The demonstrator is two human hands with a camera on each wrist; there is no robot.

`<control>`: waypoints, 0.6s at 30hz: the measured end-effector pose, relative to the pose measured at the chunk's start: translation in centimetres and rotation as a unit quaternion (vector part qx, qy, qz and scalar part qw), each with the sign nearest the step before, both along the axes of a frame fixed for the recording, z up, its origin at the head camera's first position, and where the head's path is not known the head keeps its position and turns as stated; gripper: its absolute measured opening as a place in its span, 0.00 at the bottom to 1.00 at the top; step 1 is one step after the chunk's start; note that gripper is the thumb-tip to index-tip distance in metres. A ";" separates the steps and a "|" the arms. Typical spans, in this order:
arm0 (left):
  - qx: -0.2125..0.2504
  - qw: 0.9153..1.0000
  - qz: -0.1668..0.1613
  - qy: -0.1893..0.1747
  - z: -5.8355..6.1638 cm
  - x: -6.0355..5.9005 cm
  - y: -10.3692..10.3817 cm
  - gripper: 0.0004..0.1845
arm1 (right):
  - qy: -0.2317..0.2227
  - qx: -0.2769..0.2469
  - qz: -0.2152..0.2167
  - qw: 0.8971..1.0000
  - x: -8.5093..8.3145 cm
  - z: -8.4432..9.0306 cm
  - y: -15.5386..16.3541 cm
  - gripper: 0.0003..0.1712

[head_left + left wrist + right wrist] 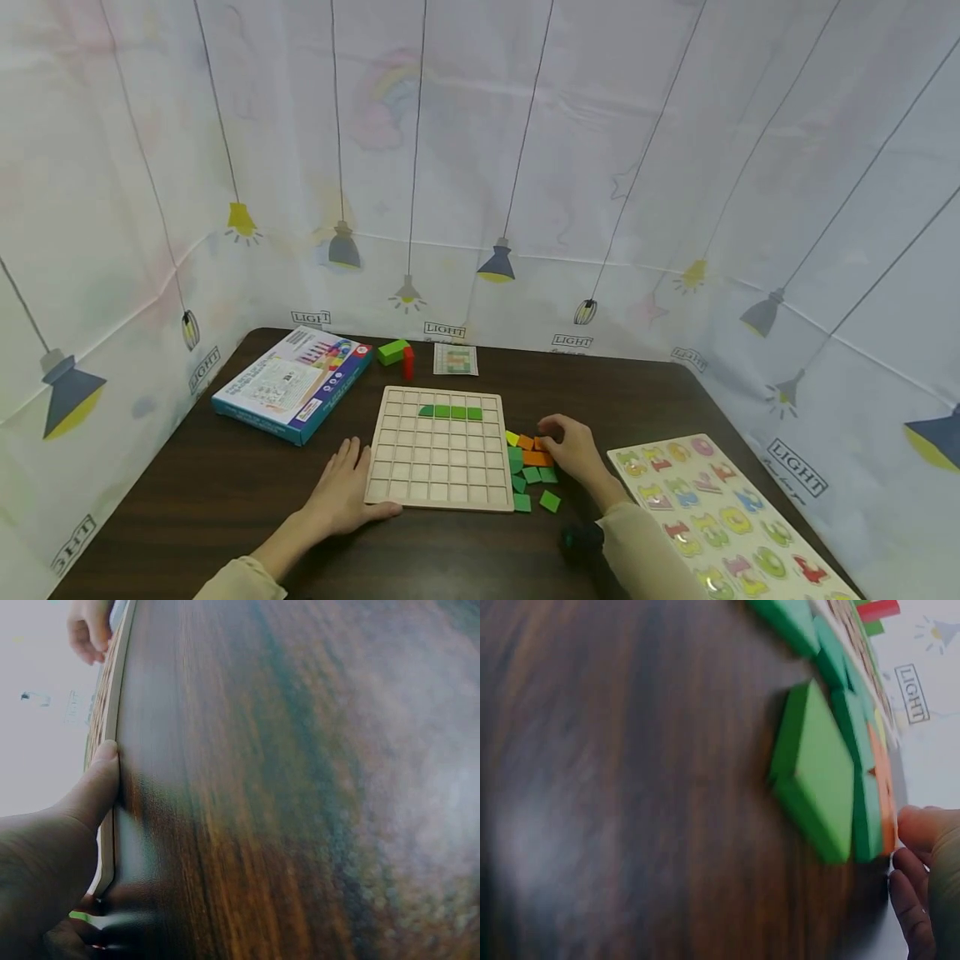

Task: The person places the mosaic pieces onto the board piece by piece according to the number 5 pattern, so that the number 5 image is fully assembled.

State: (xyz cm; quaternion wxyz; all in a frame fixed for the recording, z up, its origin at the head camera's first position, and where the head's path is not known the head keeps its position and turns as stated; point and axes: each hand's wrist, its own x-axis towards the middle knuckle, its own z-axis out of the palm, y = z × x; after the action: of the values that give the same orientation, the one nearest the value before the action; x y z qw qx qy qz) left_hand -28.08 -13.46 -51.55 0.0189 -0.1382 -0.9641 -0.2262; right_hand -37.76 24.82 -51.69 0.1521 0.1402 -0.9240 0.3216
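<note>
Looking down from the head view, the left hand point(343, 492) lies flat, fingers straight, against the left edge of the wooden grid board point(441, 448); the right hand point(573, 447) curls over the orange piece point(537, 457) among loose green tiles point(534, 487) just right of the board.

Left wrist: the thumb point(94, 791) presses the board's edge point(111, 750).

Right wrist: fingertips point(919, 829) touch the orange piece point(885, 799); whether they grip it I cannot tell.

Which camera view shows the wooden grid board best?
The head view: the whole wooden grid board lies flat, with a green row in it. The left wrist view shows only its edge, which the left hand touches. The right wrist view shows only a blurred sliver beyond the green blocks.
</note>
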 end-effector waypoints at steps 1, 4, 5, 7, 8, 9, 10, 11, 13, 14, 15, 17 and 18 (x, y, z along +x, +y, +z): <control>0.001 1.000 0.000 -0.001 0.1 0.0 0.0 0.58 | 0.001 0.005 0.001 1.000 0.0 -0.1 0.1 0.11; 0.004 1.000 0.000 0.001 0.2 -0.1 0.0 0.58 | -0.003 0.011 0.000 1.000 0.0 -0.3 0.3 0.10; 0.003 1.000 -0.001 0.001 0.2 -0.1 0.0 0.58 | -0.006 0.013 0.001 1.000 0.0 -0.3 0.3 0.10; 0.004 1.000 -0.001 0.001 0.2 0.0 0.0 0.59 | -0.011 0.013 0.002 1.000 0.0 -0.3 0.4 0.10; 0.005 1.000 -0.001 0.001 0.2 0.0 0.0 0.59 | -0.014 0.013 0.002 1.000 0.0 -0.3 0.4 0.10; 0.006 1.000 -0.001 0.001 0.1 0.0 0.0 0.59 | -0.016 0.012 0.002 1.000 0.1 -0.2 0.4 0.10; 0.007 1.000 -0.002 0.000 0.1 0.0 0.0 0.59 | -0.017 0.014 0.002 1.000 0.0 -0.2 0.4 0.10; 0.006 1.000 -0.002 -0.003 0.1 0.0 0.1 0.59 | -0.018 0.015 0.002 1.000 0.0 -0.2 0.5 0.10; 0.008 1.000 -0.002 -0.004 0.0 0.0 0.1 0.59 | -0.018 0.012 0.006 1.000 0.0 -0.1 0.5 0.10; 0.010 1.000 -0.002 -0.004 0.0 0.0 0.1 0.59 | -0.016 0.013 0.007 1.000 0.0 -0.1 0.5 0.10; 0.010 1.000 -0.002 -0.005 -0.1 0.0 0.1 0.59 | -0.016 0.013 0.008 1.000 0.0 -0.1 0.6 0.10; 0.009 1.000 -0.001 -0.005 -0.1 0.0 0.1 0.59 | -0.016 0.012 0.009 1.000 0.0 -0.2 0.7 0.10; 0.009 1.000 0.001 -0.005 -0.2 0.0 0.0 0.59 | -0.018 0.010 0.009 1.000 0.0 -0.2 0.7 0.10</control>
State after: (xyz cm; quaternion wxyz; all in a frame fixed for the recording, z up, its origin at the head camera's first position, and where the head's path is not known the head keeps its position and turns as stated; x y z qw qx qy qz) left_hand -28.09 -13.45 -51.73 0.0155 -0.1363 -0.9622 -0.2354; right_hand -37.78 25.52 -51.93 0.1309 0.1446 -0.9284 0.3163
